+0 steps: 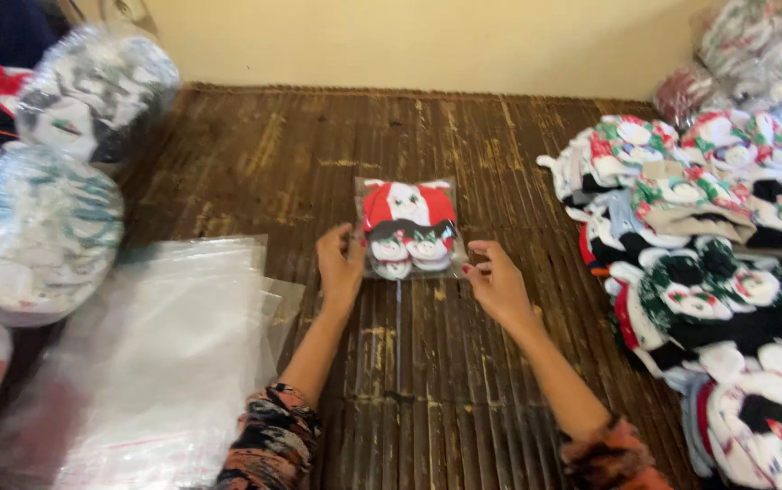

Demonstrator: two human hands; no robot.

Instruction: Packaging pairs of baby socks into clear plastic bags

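bagged sock pack (pixel 408 228) flat on slatted counter (pixel 463 363) | left hand (pixel 340 265) fingers pinch its lower-left edge | right hand (pixel 497 281) fingers pinch its lower-right corner

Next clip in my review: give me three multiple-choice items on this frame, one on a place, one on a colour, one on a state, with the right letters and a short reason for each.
1. Where does the stack of empty clear plastic bags lie?
A. on the mat at the person's left
B. on top of the loose knitted items
C. against the far wall

2. What is the main colour of the top of the knitted piece inside the small bagged packet?
A. blue
B. red
C. yellow

3. How is the packet handled?
A. lifted high off the mat
B. untouched by either hand
C. lying flat on the woven mat, fingers at both lower corners

Answers:
1 A, the clear sheets spread beside the left arm.
2 B, red with white shows through the plastic.
3 C, the left hand and right hand pinch its opposite lower corners.
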